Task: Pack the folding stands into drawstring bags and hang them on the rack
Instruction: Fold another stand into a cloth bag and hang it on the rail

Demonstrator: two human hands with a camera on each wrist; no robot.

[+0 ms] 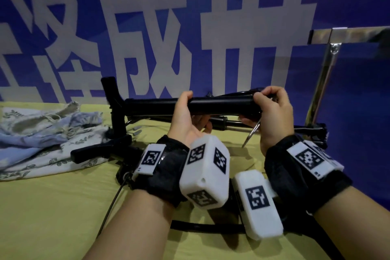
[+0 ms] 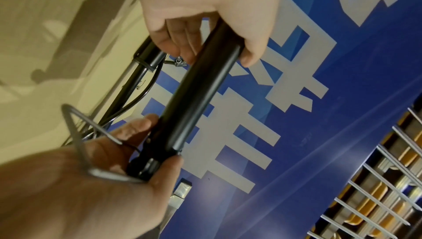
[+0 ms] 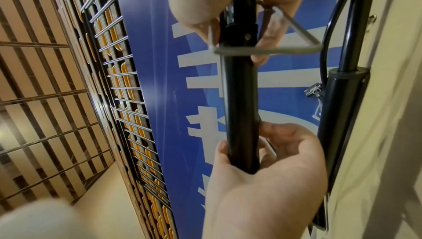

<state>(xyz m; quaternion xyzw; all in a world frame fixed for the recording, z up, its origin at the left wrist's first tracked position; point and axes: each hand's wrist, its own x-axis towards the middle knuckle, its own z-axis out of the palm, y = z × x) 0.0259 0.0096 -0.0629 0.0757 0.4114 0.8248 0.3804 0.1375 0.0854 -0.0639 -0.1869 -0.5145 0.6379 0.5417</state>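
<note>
Behind blue banner, rack partly cut off.

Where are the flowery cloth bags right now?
In the head view, the pale floral drawstring bags lie crumpled on the yellow-green tablecloth at the far left, left of the black folding stand both hands hold.

1. The setting appeared to be a staged indoor work station, not a home.
2. A large blue banner with white printed characters stood behind a table under yellow cloth.
3. A metal rack frame stood alongside.
4. Wire-grid panels lined the surroundings.
</note>
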